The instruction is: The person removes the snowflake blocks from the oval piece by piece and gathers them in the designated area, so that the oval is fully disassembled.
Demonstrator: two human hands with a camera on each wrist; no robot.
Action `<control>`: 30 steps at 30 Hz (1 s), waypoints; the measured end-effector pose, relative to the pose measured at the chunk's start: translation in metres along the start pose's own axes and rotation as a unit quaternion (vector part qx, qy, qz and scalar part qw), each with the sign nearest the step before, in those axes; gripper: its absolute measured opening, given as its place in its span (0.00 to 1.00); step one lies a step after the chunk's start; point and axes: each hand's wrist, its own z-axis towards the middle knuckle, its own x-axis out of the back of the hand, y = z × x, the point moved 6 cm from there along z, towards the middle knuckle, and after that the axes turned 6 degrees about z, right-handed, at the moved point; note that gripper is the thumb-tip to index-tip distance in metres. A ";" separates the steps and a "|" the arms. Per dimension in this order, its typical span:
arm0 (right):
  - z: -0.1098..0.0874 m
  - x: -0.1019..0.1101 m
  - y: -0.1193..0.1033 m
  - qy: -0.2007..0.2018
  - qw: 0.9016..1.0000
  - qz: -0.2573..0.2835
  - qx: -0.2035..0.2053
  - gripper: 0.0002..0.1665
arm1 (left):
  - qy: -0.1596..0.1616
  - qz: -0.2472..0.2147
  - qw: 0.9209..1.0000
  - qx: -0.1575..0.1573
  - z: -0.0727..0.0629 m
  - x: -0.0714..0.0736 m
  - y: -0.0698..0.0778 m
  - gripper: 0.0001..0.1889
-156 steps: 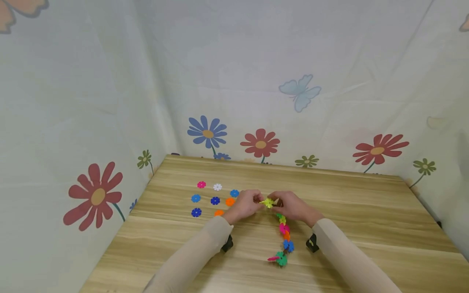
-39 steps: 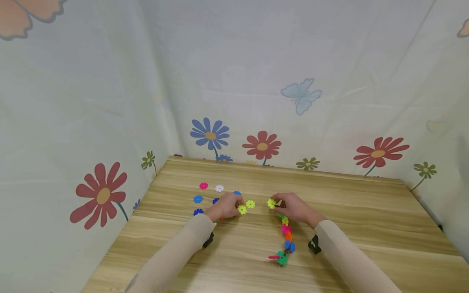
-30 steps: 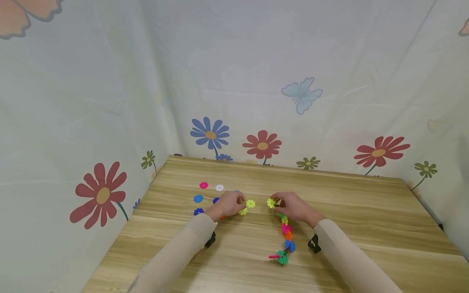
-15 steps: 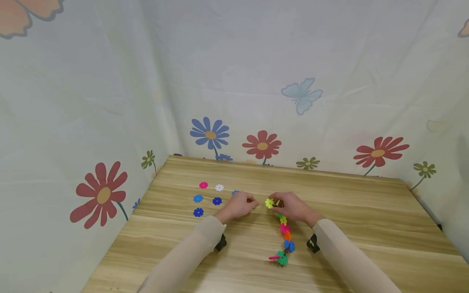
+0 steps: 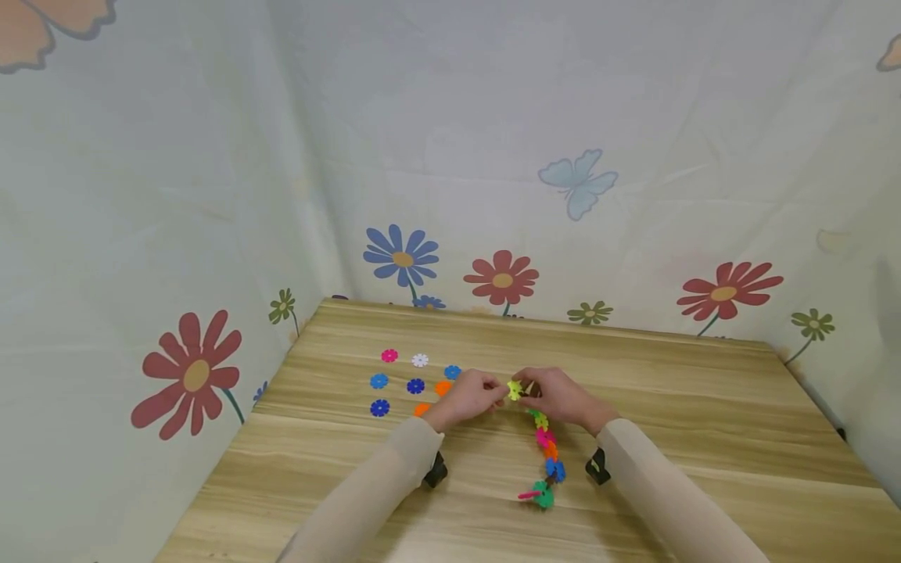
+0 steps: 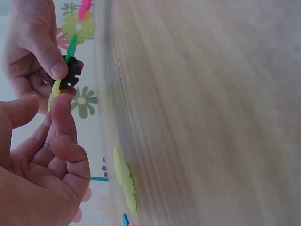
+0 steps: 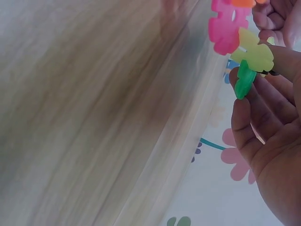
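Observation:
A curved chain of interlocking plastic snowflake discs (image 5: 545, 439) hangs from my right hand (image 5: 565, 395) toward me, its near end low over the wooden table. Between thumb and fingers, that hand pinches the chain's far end at a dark brown disc (image 6: 71, 74). A yellow disc (image 5: 515, 391) sticks out leftward from it. My left hand (image 5: 470, 395) has its thumb and fingertips at the left edge of this yellow disc, pinching it. Green, yellow and pink discs (image 7: 228, 28) follow along the chain. Loose yellow discs (image 6: 124, 179) lie below the left hand, hidden in the head view.
Several loose discs lie at the left of the table (image 5: 281, 469): pink (image 5: 389, 356), white (image 5: 420, 360), light blue (image 5: 378, 381), dark blue (image 5: 415, 386) and orange (image 5: 443, 387). A flower-printed cloth (image 5: 450, 195) stands behind the table's back edge.
My left hand put a yellow disc down beside another on the table, let go, then moved right to the chain's yellow end disc. The right hand stayed nearly still with the chain.

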 end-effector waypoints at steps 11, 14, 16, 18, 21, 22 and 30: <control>0.002 -0.001 -0.004 0.010 1.000 0.007 0.013 0.17 | -0.002 -0.042 0.999 0.021 0.001 -0.001 -0.002 0.12; 0.003 -0.001 -0.006 0.013 1.000 0.010 0.023 0.15 | -0.010 -0.079 0.996 0.030 0.001 -0.002 -0.003 0.11; 0.003 -0.001 -0.007 0.015 0.999 0.011 0.027 0.14 | -0.011 -0.096 0.995 0.033 0.002 -0.002 -0.004 0.10; 0.003 -0.002 -0.007 0.016 0.999 0.012 0.027 0.14 | -0.011 -0.112 0.993 0.034 0.003 -0.003 -0.006 0.09; 0.003 -0.002 -0.007 0.019 1.000 0.011 0.020 0.14 | -0.004 -0.130 0.991 0.039 0.006 -0.005 -0.010 0.09; 0.002 -0.002 -0.007 0.021 1.000 0.011 0.018 0.14 | -0.001 -0.139 0.989 0.042 0.006 -0.005 -0.012 0.08; -0.001 0.000 -0.005 0.021 1.000 0.004 0.008 0.14 | 0.014 -0.178 0.982 0.055 0.008 -0.003 -0.017 0.05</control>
